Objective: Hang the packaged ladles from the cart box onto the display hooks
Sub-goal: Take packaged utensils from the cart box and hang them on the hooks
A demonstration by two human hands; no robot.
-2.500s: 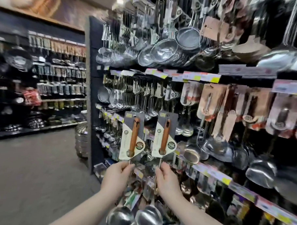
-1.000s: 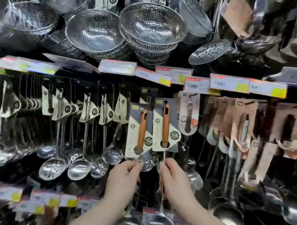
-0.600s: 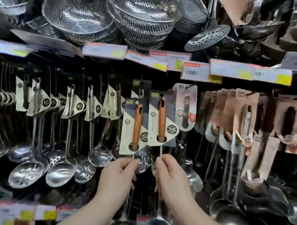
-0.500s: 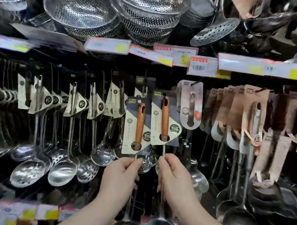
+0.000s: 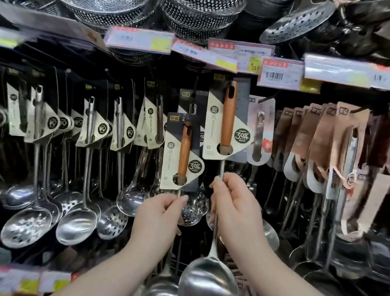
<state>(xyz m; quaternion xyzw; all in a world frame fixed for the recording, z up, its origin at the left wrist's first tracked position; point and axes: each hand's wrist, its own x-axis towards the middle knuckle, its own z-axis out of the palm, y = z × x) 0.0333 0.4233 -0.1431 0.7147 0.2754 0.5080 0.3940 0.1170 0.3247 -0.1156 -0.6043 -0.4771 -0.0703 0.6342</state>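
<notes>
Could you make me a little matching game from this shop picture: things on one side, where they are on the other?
Things:
1. ladle in the left hand
2. ladle in the right hand
3. barcode tag
4. colanders

Places:
A. topmost, above the price tags
B. on the shelf edge
C. held higher
D. held lower

Pairs: 1-D, 2-C, 3-B, 4-A.

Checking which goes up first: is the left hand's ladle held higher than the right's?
No, the right hand holds the right ladle clearly above the left ladle in the left hand.
</notes>
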